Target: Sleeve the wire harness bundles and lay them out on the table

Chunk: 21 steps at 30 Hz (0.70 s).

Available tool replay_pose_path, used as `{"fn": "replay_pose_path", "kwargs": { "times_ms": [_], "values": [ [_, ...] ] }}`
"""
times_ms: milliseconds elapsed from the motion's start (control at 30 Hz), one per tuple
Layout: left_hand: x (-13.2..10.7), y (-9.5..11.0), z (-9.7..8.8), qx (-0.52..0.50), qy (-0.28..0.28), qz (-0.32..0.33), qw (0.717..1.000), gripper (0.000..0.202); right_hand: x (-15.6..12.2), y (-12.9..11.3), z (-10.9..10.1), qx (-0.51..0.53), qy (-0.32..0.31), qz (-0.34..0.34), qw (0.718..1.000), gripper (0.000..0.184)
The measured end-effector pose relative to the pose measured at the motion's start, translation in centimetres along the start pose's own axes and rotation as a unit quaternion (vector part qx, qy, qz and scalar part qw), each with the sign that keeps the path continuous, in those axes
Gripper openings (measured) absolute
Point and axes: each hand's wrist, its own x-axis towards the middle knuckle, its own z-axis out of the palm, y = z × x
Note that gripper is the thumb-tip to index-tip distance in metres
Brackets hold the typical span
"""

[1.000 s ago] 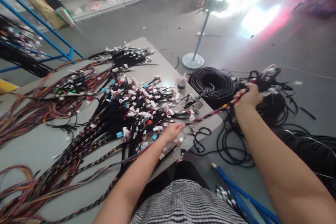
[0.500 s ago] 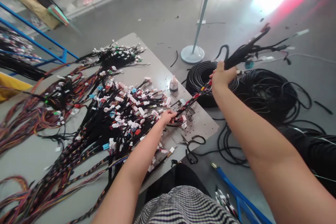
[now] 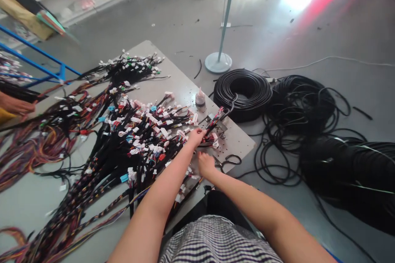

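My left hand (image 3: 196,136) is closed on the end of a black-wrapped wire harness (image 3: 215,118) with red marks, at the right corner of the grey table (image 3: 240,144). That harness end lies over a small metal plate (image 3: 222,126). My right hand (image 3: 205,164) rests on the table just below the left hand, beside black-handled scissors (image 3: 228,160); its fingers are curled under and hidden. A big pile of harnesses with white, blue and red connectors (image 3: 145,131) covers the table to the left of both hands.
A small glue bottle (image 3: 200,98) stands by the table edge. Coils of black cable (image 3: 242,94) and loose cable (image 3: 308,107) lie on the floor to the right, behind them a stand base (image 3: 218,62). Another person's hand (image 3: 17,106) shows at far left by a blue rack (image 3: 46,55).
My right hand has let go of the harness it held up over the floor coils and dropped to the table beside the scissors. The left hand has stayed at the harness end.
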Motion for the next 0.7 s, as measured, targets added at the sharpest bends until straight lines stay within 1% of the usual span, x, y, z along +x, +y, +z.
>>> {"fn": "replay_pose_path", "kwargs": {
  "times_ms": [67, 133, 200, 267, 333, 400, 467, 500, 567, 700],
  "values": [
    [0.0, -0.2, 0.0, 0.009, 0.005, 0.023, 1.0, 0.012, 0.7, -0.4, 0.0, 0.017, 0.005, -0.002, 1.0, 0.035],
    [-0.1, -0.2, 0.0, 0.014, -0.009, 0.032, 0.999, 0.015, 0.4, 0.1, -0.7, 0.039, 0.007, -0.012, 0.999, 0.03],
    [-0.2, -0.1, -0.2, 0.014, -0.017, 0.031, 0.999, 0.015, -0.9, 1.8, -1.3, 0.064, 0.009, -0.019, 0.998, 0.029],
    [-0.3, 0.0, -0.2, 0.01, -0.003, 0.026, 1.0, 0.013, -2.9, 4.5, -1.7, 0.126, 0.021, -0.003, 0.992, 0.032],
    [-0.4, 0.2, -0.2, 0.005, 0.023, 0.027, 0.999, 0.012, -4.7, 7.8, -1.9, 0.216, 0.065, 0.048, 0.973, 0.036],
    [-0.5, 0.2, 0.0, -0.004, 0.034, 0.023, 0.999, 0.013, -5.7, 10.6, -2.0, 0.298, 0.143, 0.109, 0.937, 0.038],
    [-0.7, 0.2, 0.2, -0.018, 0.03, 0.015, 0.999, 0.014, -5.8, 12.1, -2.1, 0.341, 0.208, 0.144, 0.905, 0.041],
    [-0.7, 0.3, 0.3, -0.024, 0.027, 0.011, 0.999, 0.014, -5.6, 12.4, -2.1, 0.358, 0.225, 0.15, 0.894, 0.043],
    [-0.9, 0.2, 0.4, -0.02, 0.022, 0.008, 1.0, 0.017, -5.2, 12.1, -1.9, 0.384, 0.235, 0.149, 0.881, 0.044],
    [-0.9, 0.1, 0.3, 0.005, 0.01, 0.025, 1.0, 0.024, -5.0, 10.7, -1.3, 0.428, 0.244, 0.112, 0.863, 0.045]
  ]
}}
